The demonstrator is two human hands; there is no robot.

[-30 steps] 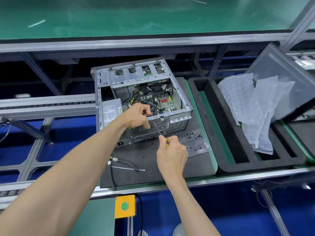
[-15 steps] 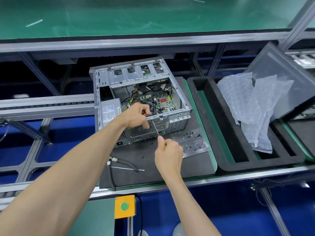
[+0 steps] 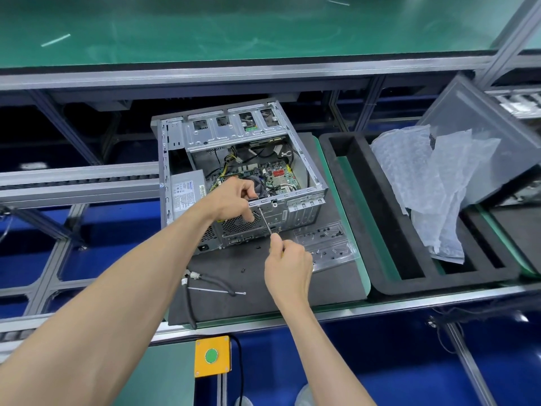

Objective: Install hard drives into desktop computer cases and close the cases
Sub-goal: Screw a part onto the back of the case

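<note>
We are pinching the handle of a thin screwdriver [image 3: 265, 220] with our right hand [image 3: 288, 266], the fingers curled tight around it. The metal stick is slanting up and away from us, leaning a little to the left, and its tip is sitting at the top edge of the back wall of the computer case [image 3: 238, 183]. Our left hand [image 3: 234, 200] is the nearer one to that spot. Its fingers are bent and are pinching the top edge of that wall just beside the tip; we cannot tell if a screw is under them. The case is lying on its side on a dark mat [image 3: 263, 288], open on top, so we are seeing the green board and wires inside. We are guessing the next push has to go along the stick, up and forward into the wall. Just right of our right hand, a clear tray [image 3: 330, 244] of little black screws is waiting. Farther right, a black foam bin [image 3: 380, 285] is holding bubble wrap [image 3: 433, 189].
</note>
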